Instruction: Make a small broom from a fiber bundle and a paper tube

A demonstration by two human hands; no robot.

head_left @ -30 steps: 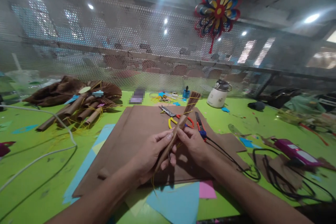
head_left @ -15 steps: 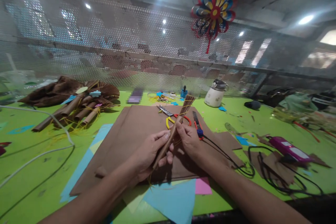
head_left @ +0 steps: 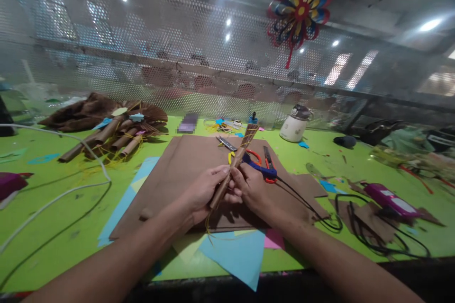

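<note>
Both hands hold a small brown paper broom point(head_left: 237, 156) tilted up and away, its fringed head toward the far side. My left hand point(head_left: 205, 189) is closed round the lower part of the rolled handle. My right hand point(head_left: 250, 188) grips the handle just above it, fingers pinched. Thin yellow strands point(head_left: 208, 227) hang from the bottom end. The hands hover over a large brown sheet point(head_left: 177, 170) on the green table point(head_left: 57, 208).
Scissors point(head_left: 227, 144), pliers and a blue glue gun point(head_left: 261, 170) with a black cord lie behind the hands. Finished brown brooms point(head_left: 117, 130) are piled at the far left. Blue and pink paper point(head_left: 238, 255) lies at the near edge. A purple device point(head_left: 389, 196) sits at right.
The broom and both hands have shifted slightly nearer and lower, with the hands closer together on the handle. The view has tipped a little.
</note>
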